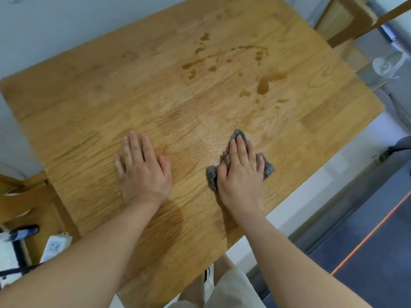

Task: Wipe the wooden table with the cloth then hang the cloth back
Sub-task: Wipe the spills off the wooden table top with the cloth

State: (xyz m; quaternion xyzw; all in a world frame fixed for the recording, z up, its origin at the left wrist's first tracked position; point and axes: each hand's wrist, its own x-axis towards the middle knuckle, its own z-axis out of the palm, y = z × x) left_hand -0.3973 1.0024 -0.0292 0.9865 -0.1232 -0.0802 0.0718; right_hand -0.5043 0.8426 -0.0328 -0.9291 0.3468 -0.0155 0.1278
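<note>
The wooden table point(111, 103) fills most of the head view. Dark wet spots and a curved spill streak point(262, 84) lie on its far right part. A crumpled grey cloth point(269, 167) rests on the table near the right front edge, and my right hand point(240, 174) presses flat on top of it, covering most of it. A faint damp sheen shows just left of the cloth. My left hand point(142, 170) lies flat on the bare wood to the left, fingers spread a little, holding nothing.
A wooden chair point(342, 21) stands at the far right corner and another wooden chair point(29, 196) at the left. A white power strip point(55, 245) lies low left. An orange line point(375, 230) crosses the grey floor on the right.
</note>
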